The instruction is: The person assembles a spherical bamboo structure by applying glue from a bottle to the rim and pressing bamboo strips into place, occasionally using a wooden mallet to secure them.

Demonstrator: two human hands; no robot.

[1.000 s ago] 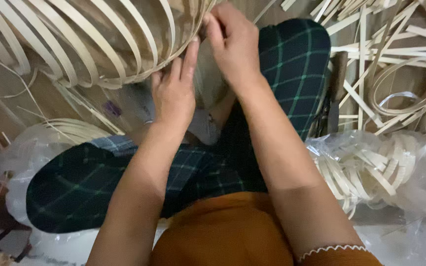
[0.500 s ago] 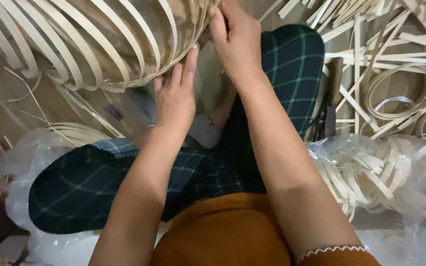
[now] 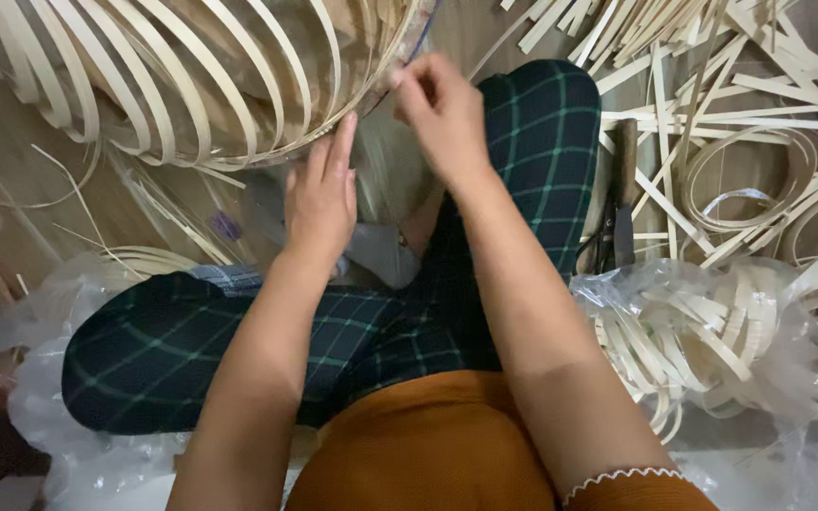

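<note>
To your right, loose strips (image 3: 731, 95) lie crisscrossed on the floor (image 3: 11, 218), with a coiled strip (image 3: 745, 180) among them. A dark-handled tool (image 3: 622, 203) rests just beside your knee. Nearer you, a clear bag (image 3: 712, 331) holds more coils (bundled, pale). To your left, another clear plastic sheet (image 3: 30, 378) lies crumpled under your leg.

**Pale strips, crinkled plastic**

The basket frame (image 3: 191, 85) is smooth, matt, pale wooden strips, like the loose strips (image 3: 712, 85). Plastic bags (image 3: 731, 331) look thin, glossy, crinkled. Checked trousers (image 3: 191, 341) are soft matt cloth.
</note>
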